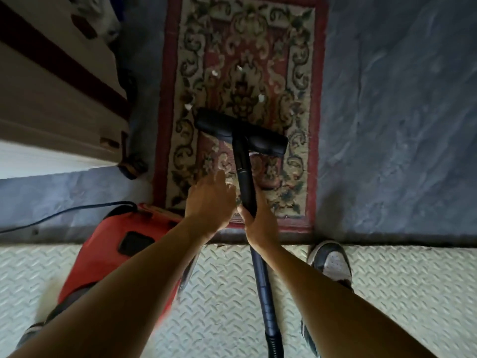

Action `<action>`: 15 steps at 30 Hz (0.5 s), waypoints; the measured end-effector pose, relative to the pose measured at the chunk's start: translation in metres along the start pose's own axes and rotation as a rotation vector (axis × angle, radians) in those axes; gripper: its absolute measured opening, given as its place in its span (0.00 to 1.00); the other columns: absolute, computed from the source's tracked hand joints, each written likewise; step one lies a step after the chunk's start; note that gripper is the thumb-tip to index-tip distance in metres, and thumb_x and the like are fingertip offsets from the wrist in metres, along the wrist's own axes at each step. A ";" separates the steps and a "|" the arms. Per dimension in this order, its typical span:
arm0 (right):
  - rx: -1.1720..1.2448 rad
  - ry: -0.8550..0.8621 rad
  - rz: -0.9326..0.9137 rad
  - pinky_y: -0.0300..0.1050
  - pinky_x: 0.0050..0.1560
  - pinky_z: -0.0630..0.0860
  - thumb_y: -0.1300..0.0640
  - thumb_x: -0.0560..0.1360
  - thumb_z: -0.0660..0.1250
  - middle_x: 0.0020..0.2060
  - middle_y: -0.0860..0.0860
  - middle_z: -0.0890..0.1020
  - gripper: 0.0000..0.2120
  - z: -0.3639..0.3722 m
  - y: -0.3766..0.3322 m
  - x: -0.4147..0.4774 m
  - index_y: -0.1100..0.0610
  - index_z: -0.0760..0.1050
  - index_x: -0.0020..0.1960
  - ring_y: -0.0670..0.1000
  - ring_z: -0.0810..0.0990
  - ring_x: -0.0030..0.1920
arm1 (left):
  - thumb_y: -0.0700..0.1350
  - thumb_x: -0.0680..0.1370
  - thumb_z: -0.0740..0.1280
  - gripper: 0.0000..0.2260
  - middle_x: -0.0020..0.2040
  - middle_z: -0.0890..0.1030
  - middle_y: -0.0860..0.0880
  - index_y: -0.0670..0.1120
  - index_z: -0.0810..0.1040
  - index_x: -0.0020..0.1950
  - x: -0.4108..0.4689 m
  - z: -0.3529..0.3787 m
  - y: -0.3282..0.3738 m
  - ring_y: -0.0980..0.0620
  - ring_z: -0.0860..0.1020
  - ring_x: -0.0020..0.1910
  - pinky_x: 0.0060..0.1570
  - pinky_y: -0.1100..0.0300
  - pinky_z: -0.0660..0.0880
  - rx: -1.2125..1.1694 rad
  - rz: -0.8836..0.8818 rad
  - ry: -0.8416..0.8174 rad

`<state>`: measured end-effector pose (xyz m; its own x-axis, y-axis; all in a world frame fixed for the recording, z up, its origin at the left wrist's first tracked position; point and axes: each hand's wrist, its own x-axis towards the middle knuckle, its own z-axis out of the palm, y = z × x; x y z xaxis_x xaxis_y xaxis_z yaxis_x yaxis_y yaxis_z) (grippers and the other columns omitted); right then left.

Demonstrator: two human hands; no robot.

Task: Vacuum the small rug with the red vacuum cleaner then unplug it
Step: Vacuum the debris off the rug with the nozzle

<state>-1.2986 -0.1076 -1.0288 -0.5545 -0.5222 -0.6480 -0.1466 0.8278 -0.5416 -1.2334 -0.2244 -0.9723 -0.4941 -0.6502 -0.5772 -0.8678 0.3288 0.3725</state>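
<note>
1. I am curling the right hand round the black wand, fingers and thumb wrapped about the tube over the near end of the rug.
2. I am holding the left hand just beside the wand with its fingers spread and relaxed, gripping nothing. Blur is keeping me from telling whether the fingertips are touching the tube.
3. The wand is running forward from the right hand to the black floor head, which is lying slightly skewed across the middle of the small rug.
4. The rug, red-bordered with a cream and green floral pattern, is lying on blue carpet. A few white scraps are sitting on it just beyond the floor head.
5. Below the right hand the wand is crossing a pale checker-plate floor and joining a ribbed hose at the bottom edge.
6. The red vacuum cleaner is sitting under my left forearm, by the rug's near left corner. A dark cord is trailing from it out of view on the left.
7. A grey and white shoe is standing on the checker-plate right of the wand, and pale furniture is filling the upper left.
</note>
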 end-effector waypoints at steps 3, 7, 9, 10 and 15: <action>0.045 -0.059 0.091 0.49 0.55 0.78 0.44 0.79 0.60 0.63 0.51 0.77 0.30 0.010 0.017 -0.018 0.46 0.53 0.76 0.53 0.80 0.57 | 0.52 0.80 0.56 0.19 0.57 0.77 0.40 0.45 0.65 0.67 0.008 0.004 -0.011 0.42 0.77 0.54 0.54 0.49 0.73 0.034 0.008 0.034; 0.006 -0.103 0.161 0.49 0.54 0.77 0.46 0.80 0.57 0.66 0.51 0.75 0.29 0.010 0.039 -0.061 0.44 0.48 0.77 0.55 0.79 0.58 | 0.52 0.79 0.57 0.21 0.58 0.76 0.39 0.44 0.63 0.69 0.013 -0.004 -0.013 0.40 0.75 0.56 0.55 0.47 0.71 0.047 -0.003 0.025; -0.013 -0.131 0.209 0.49 0.53 0.77 0.48 0.81 0.56 0.63 0.52 0.77 0.28 0.008 0.041 -0.075 0.44 0.47 0.77 0.54 0.80 0.56 | 0.51 0.79 0.56 0.20 0.59 0.76 0.39 0.43 0.64 0.69 0.014 -0.008 -0.014 0.41 0.75 0.57 0.56 0.47 0.71 0.039 -0.002 0.018; -0.020 -0.137 0.228 0.49 0.53 0.77 0.48 0.81 0.56 0.63 0.51 0.77 0.28 0.007 0.039 -0.080 0.43 0.47 0.76 0.54 0.80 0.56 | 0.51 0.79 0.56 0.20 0.59 0.75 0.39 0.43 0.64 0.68 0.014 -0.010 -0.014 0.41 0.74 0.58 0.57 0.46 0.71 0.029 -0.005 0.020; -0.054 -0.066 0.200 0.47 0.46 0.77 0.45 0.81 0.54 0.62 0.50 0.78 0.27 -0.003 0.005 -0.053 0.43 0.47 0.76 0.55 0.81 0.53 | 0.51 0.79 0.56 0.18 0.59 0.76 0.40 0.42 0.67 0.66 0.015 -0.021 -0.016 0.41 0.74 0.58 0.58 0.46 0.71 0.002 -0.001 0.014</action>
<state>-1.2722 -0.0750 -0.9955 -0.5220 -0.3569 -0.7747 -0.0834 0.9252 -0.3701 -1.2259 -0.2538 -0.9719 -0.4924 -0.6601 -0.5673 -0.8685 0.3295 0.3703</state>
